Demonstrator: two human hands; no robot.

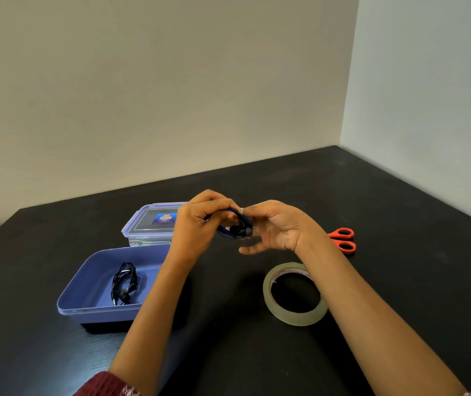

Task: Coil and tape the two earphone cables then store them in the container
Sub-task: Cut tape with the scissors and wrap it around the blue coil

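Hands [200, 221] hide most of blue earphone coil [235, 228].

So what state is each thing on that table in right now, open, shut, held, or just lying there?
Blue container: open, lid off.
Black earphones: coiled, lying inside the container.
Lid: off, lying flat behind the container.
Blue earphones: coiled, held above the table.
Left hand: gripping the coil.
Right hand: at the coil; fingers partly spread.
Tape roll: lying flat, untouched.
Red scissors: lying on the table, partly hidden.
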